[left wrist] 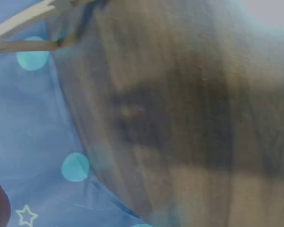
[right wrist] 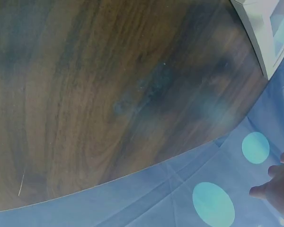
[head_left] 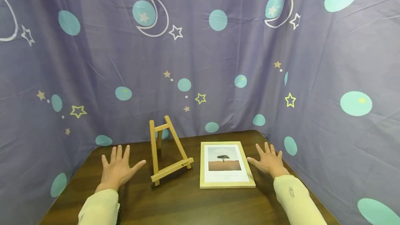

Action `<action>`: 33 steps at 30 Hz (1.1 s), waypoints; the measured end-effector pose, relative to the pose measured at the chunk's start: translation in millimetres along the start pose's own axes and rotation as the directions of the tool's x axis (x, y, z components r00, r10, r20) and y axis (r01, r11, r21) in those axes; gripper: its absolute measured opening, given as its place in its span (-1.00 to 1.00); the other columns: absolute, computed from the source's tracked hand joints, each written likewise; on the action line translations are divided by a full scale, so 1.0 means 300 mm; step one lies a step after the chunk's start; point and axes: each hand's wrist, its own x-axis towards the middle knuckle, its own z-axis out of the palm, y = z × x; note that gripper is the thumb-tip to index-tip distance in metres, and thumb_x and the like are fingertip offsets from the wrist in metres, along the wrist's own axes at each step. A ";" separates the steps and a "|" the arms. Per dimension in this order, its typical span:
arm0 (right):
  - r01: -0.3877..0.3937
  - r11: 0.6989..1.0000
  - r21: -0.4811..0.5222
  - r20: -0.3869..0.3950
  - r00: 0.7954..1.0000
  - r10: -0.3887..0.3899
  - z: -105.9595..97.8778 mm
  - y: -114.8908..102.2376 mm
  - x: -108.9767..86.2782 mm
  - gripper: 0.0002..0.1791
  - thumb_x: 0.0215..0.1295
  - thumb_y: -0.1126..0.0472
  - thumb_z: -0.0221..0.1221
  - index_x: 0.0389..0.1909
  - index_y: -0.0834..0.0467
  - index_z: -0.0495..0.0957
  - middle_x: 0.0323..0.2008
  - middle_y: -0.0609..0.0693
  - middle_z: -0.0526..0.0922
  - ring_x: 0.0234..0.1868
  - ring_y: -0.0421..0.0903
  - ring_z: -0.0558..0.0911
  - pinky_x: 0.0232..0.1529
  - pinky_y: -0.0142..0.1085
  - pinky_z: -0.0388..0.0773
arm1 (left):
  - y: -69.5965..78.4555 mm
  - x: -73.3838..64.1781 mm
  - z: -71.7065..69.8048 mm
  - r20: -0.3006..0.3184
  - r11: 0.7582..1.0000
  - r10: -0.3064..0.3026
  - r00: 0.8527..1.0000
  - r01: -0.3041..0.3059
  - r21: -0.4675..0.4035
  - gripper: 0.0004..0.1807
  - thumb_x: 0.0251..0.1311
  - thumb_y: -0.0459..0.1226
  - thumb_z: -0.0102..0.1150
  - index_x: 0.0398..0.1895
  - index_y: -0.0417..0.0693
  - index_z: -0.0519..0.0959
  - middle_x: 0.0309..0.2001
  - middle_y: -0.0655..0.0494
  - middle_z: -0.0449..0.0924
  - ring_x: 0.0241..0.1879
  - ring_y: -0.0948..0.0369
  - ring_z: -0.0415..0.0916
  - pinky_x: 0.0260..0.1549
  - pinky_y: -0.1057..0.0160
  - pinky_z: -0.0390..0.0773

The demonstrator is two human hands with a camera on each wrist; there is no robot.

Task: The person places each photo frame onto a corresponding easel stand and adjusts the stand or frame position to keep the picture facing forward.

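A small wooden easel (head_left: 171, 171) stands left of the middle of the table, turned at an angle. To its right a picture frame (head_left: 202, 166) of pale wood lies flat, with a tree print inside. My left hand (head_left: 116, 169), fingers spread, is left of the easel and holds nothing. Beyond the frame's right side, my right hand (head_left: 268, 161) is spread too, its thumb near the frame's edge. A corner of the frame (right wrist: 255, 40) shows in the right wrist view, along with some fingertips. Part of the easel (left wrist: 23, 46) appears in the left wrist view.
The dark brown wooden table (head_left: 175, 207) has rounded far corners. A purple-blue curtain (head_left: 200, 55) with moons, stars and teal dots hangs close behind it and along both sides.
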 end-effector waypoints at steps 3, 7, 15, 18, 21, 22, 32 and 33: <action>0.000 1.000 0.003 -0.013 1.000 0.000 -0.003 0.004 0.004 0.03 0.33 -0.46 -0.07 0.56 0.18 -0.02 0.48 0.48 -0.16 0.44 0.51 -0.17 0.24 0.52 -0.31 | 0.027 0.017 -0.019 -0.018 1.000 0.005 1.000 -0.005 0.003 0.23 0.18 0.51 -0.24 0.55 -0.33 -0.08 0.46 -0.56 -0.25 0.45 -0.39 -0.40 0.18 -0.48 -0.61; -0.011 1.000 -0.002 -0.020 1.000 0.011 -0.009 0.003 0.006 0.04 0.32 -0.47 -0.07 0.56 0.17 -0.02 0.48 0.48 -0.15 0.44 0.52 -0.15 0.24 0.52 -0.26 | 0.071 0.042 -0.033 -0.027 1.000 0.027 0.999 -0.027 0.003 0.21 0.19 0.49 -0.21 0.55 -0.31 -0.08 0.47 -0.54 -0.24 0.46 -0.39 -0.39 0.20 -0.49 -0.56; -0.023 1.000 -0.001 -0.011 1.000 0.023 -0.024 -0.005 0.003 0.04 0.32 -0.47 -0.06 0.57 0.16 -0.03 0.48 0.46 -0.13 0.45 0.50 -0.14 0.26 0.49 -0.23 | 0.166 0.089 -0.062 -0.058 0.998 0.060 0.997 -0.060 -0.002 0.19 0.20 0.47 -0.18 0.56 -0.29 -0.08 0.48 -0.50 -0.24 0.47 -0.35 -0.38 0.23 -0.48 -0.52; -0.030 0.999 -0.014 -0.026 0.999 0.029 -0.031 0.003 0.003 0.05 0.32 -0.48 -0.07 0.57 0.16 -0.02 0.48 0.47 -0.10 0.44 0.51 -0.11 0.27 0.49 -0.20 | 0.208 0.111 -0.076 -0.050 0.997 0.072 0.996 -0.073 -0.005 0.22 0.18 0.50 -0.21 0.57 -0.26 -0.13 0.50 -0.48 -0.28 0.48 -0.33 -0.41 0.24 -0.47 -0.51; -0.028 0.999 -0.015 -0.030 0.999 0.028 -0.034 0.006 0.006 0.05 0.31 -0.48 -0.07 0.56 0.17 -0.01 0.47 0.47 -0.09 0.44 0.52 -0.10 0.26 0.49 -0.19 | 0.242 0.131 -0.086 -0.046 0.996 0.083 0.995 -0.084 -0.008 0.23 0.17 0.51 -0.21 0.58 -0.22 -0.16 0.50 -0.46 -0.31 0.49 -0.31 -0.44 0.25 -0.46 -0.52; -0.028 0.999 -0.017 -0.029 0.999 0.027 -0.033 0.007 0.006 0.05 0.31 -0.48 -0.07 0.56 0.17 0.00 0.47 0.48 -0.09 0.44 0.52 -0.10 0.26 0.50 -0.19 | 0.253 0.137 -0.088 -0.047 0.996 0.089 0.995 -0.089 -0.006 0.23 0.16 0.51 -0.20 0.58 -0.22 -0.17 0.51 -0.46 -0.31 0.49 -0.30 -0.44 0.25 -0.45 -0.53; -0.032 0.999 0.000 -0.024 0.999 0.032 -0.038 -0.011 0.015 0.01 0.34 -0.42 -0.03 0.57 0.15 -0.03 0.49 0.45 -0.13 0.44 0.51 -0.11 0.27 0.49 -0.21 | 0.382 0.199 -0.096 -0.072 0.989 0.149 0.986 -0.149 0.004 0.17 0.20 0.45 -0.12 0.59 -0.16 -0.14 0.54 -0.35 -0.28 0.51 -0.23 -0.43 0.28 -0.42 -0.53; -0.033 0.999 -0.004 -0.026 0.999 0.033 -0.040 -0.011 0.016 0.01 0.34 -0.42 -0.03 0.57 0.16 -0.03 0.49 0.45 -0.14 0.44 0.51 -0.11 0.27 0.49 -0.20 | 0.400 0.205 -0.094 -0.071 0.988 0.156 0.985 -0.156 0.006 0.16 0.20 0.45 -0.11 0.59 -0.16 -0.13 0.54 -0.35 -0.27 0.51 -0.23 -0.42 0.29 -0.41 -0.52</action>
